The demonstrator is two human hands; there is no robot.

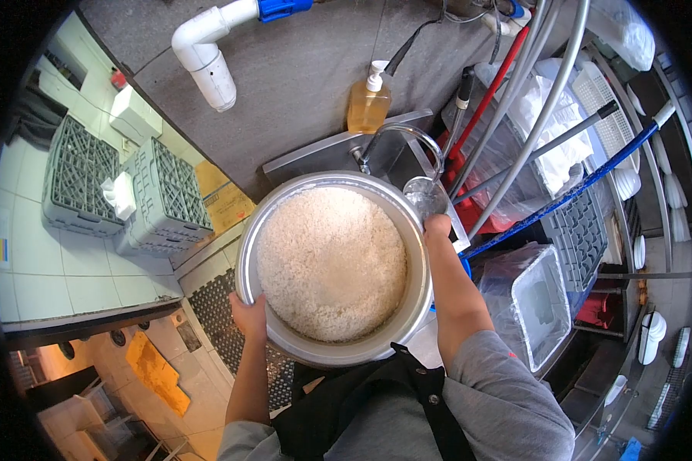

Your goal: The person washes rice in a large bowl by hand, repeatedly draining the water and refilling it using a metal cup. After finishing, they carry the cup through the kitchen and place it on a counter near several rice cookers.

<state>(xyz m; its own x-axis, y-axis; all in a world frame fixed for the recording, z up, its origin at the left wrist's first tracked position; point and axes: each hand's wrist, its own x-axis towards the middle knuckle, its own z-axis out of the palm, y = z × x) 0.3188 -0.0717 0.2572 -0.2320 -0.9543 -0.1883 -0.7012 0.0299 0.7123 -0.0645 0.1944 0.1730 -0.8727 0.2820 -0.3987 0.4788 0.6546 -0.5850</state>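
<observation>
From where I stand, the big metal pot (pixel 418 300), heaped with pale rice (pixel 331 261), sits between the person's two hands, right in front of the apron (pixel 346 407). The left hand (pixel 250 313) is curled at the rim's near left side, thumb showing, its other fingers tucked out of sight. The right hand (pixel 438 226) closes on the opposite side, farther forward; I can't make out its fingertips. It's the nearer one to the curved faucet (pixel 411 131), which rises just beyond the pot, over the sink (pixel 307 154).
</observation>
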